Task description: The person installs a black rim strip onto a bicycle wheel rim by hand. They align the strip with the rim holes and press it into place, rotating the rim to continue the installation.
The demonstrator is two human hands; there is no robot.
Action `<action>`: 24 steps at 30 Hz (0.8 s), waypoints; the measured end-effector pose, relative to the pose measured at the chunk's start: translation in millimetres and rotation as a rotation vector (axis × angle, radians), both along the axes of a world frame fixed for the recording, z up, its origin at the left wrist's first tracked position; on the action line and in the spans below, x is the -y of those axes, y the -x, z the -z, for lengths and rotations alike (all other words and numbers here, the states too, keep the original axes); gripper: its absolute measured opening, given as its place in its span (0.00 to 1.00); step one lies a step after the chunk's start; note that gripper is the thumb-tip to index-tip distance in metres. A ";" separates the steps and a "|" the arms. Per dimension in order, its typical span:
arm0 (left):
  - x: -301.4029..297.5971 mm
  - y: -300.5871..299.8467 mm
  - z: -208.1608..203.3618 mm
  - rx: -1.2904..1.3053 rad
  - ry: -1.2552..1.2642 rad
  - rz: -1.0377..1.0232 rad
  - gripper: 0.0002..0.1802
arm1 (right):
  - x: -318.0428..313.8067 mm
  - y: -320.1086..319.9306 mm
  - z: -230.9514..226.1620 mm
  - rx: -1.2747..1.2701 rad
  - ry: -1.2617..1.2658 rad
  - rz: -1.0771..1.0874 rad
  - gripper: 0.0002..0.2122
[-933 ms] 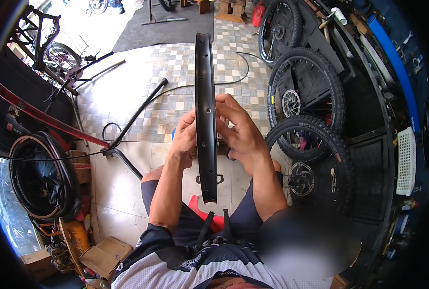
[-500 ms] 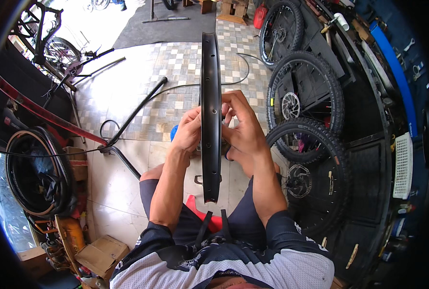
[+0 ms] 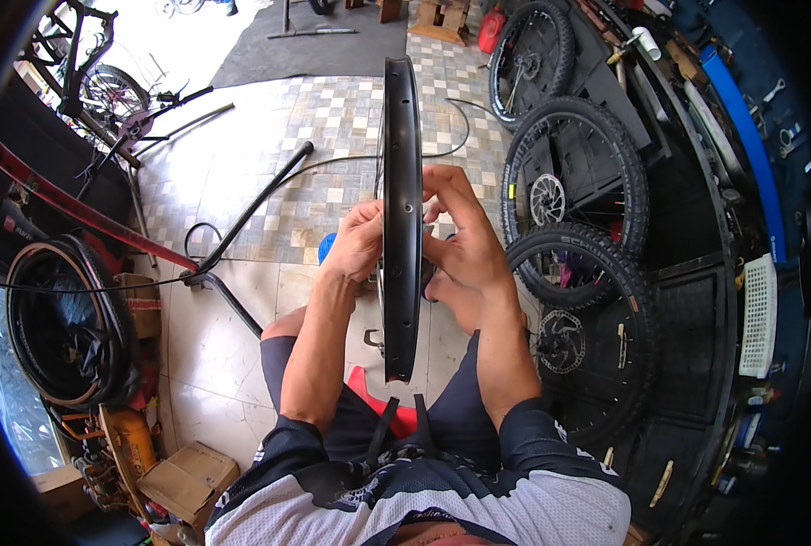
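A bare black bicycle rim stands upright, edge-on to me, between my knees. My left hand grips its left side at mid height, fingers curled toward the rim bed. My right hand wraps the right side, thumb and fingertips pressed against the rim wall near the spoke holes. Whether a small part is pinched in the fingers is hidden. A blue object shows on the floor just behind my left hand.
Three knobby-tyred wheels with disc rotors lean against a dark rack on the right. A black bar and cables lie on the tiled floor. Tyres hang left, with a cardboard box and bike frames nearby.
The rim has shifted slightly right and upward in view. Both hands have slid a little along it, the right fingers rising higher on the rim wall.
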State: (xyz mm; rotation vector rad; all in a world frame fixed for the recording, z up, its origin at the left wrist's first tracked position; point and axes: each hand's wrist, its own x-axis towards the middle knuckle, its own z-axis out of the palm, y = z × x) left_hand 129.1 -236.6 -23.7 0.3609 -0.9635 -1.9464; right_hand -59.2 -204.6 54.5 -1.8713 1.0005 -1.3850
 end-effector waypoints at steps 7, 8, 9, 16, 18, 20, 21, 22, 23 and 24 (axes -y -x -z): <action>-8.7 3.0 -5.0 -0.099 0.038 -0.042 0.15 | 1.6 -5.8 4.1 -0.102 0.030 0.116 0.12; -8.9 2.6 -4.6 -0.087 0.068 -0.035 0.15 | -0.1 -6.9 3.9 -0.093 0.016 0.122 0.12; -7.7 2.8 -3.6 -0.087 0.098 -0.034 0.15 | -2.2 -7.2 3.4 -0.084 0.000 0.127 0.12; 0.8 3.8 6.4 0.020 0.028 0.023 0.16 | -1.4 -1.5 -0.3 -0.071 0.098 0.040 0.10; -2.6 3.2 6.6 -0.101 0.025 0.026 0.16 | -2.0 -4.7 2.6 -0.040 0.045 0.066 0.11; -4.7 1.8 5.9 -0.152 0.074 0.026 0.16 | -3.4 -9.0 5.3 -0.030 -0.021 0.097 0.11; -4.7 1.4 5.7 -0.191 0.126 0.026 0.15 | -4.0 -11.0 6.0 -0.035 -0.062 0.115 0.12; -4.8 1.5 5.9 -0.132 0.094 0.008 0.16 | -3.6 -12.6 6.0 -0.041 -0.104 0.132 0.12; -4.4 1.8 6.2 -0.086 0.088 -0.011 0.16 | -2.8 -13.0 5.3 -0.034 -0.040 0.131 0.12; -3.9 2.3 6.7 -0.030 0.082 -0.039 0.16 | -1.4 -12.5 4.1 -0.028 0.023 0.131 0.12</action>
